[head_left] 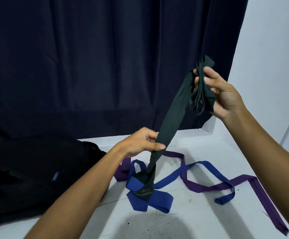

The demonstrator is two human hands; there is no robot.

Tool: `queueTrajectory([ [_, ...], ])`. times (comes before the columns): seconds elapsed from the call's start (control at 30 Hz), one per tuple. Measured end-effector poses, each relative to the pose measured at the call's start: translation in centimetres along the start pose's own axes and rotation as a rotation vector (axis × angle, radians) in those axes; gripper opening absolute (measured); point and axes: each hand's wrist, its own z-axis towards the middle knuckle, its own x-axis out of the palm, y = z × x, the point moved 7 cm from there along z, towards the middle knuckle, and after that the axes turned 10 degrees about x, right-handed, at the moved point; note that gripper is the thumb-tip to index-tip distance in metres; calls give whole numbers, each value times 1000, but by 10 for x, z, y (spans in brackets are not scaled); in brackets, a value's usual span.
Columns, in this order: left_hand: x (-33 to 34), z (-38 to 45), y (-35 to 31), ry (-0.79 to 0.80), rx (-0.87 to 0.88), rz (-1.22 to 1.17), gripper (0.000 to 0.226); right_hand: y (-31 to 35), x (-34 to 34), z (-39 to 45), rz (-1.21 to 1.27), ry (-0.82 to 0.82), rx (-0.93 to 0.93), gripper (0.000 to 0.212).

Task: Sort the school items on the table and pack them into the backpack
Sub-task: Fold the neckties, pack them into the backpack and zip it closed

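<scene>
A dark green tie (pixel 174 111) stretches diagonally above the white table (pixel 200 213). My right hand (pixel 221 94) holds its folded upper end, raised at the upper right. Lower down, my left hand (pixel 143 142) pinches the tie's middle. The tie's wide tip, with a gold emblem, touches a blue tie (pixel 150 199) lying loose on the table. A purple tie (pixel 243 185) winds across the table under and beside the blue one. The black backpack (pixel 33 169) lies at the left, beside my left forearm.
A dark navy curtain (pixel 105 57) hangs behind the table. A white wall (pixel 274 49) stands at the right. The purple tie's end reaches toward the table's right edge.
</scene>
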Motion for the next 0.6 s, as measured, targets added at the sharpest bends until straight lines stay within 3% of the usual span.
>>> queueTrajectory([
  [0.13, -5, -18, 18, 126, -125, 142, 32, 7, -11, 0, 20, -91, -69, 27],
  [0.17, -13, -19, 19, 92, -141, 244, 31, 8, -14, 0, 28, -114, -81, 26],
  [0.23, -49, -17, 7, -239, -79, 496, 34, 11, -19, 0, 67, -149, -111, 25],
  [0.3, -90, -31, -18, -766, 70, 610, 31, 13, -23, -1, 95, -166, -130, 25],
  [0.33, -101, -39, -30, -919, 133, 653, 28, 12, -24, -1, 94, -175, -129, 26],
  [0.37, -104, -40, -38, -928, 133, 742, 28, 10, -24, -1, 86, -180, -122, 25],
  [0.4, -103, -36, -39, -809, 44, 876, 31, 7, -23, -1, 68, -177, -106, 25],
  [0.5, -86, -28, -14, -246, -407, 1151, 35, -9, -12, -3, -80, -135, -15, 26],
  [0.53, -78, -28, -8, -124, -461, 1145, 30, -14, -7, -5, -130, -108, 21, 26],
  [0.6, -59, -22, -8, -72, -331, 958, 42, -26, 4, -7, -186, -40, 91, 27],
])
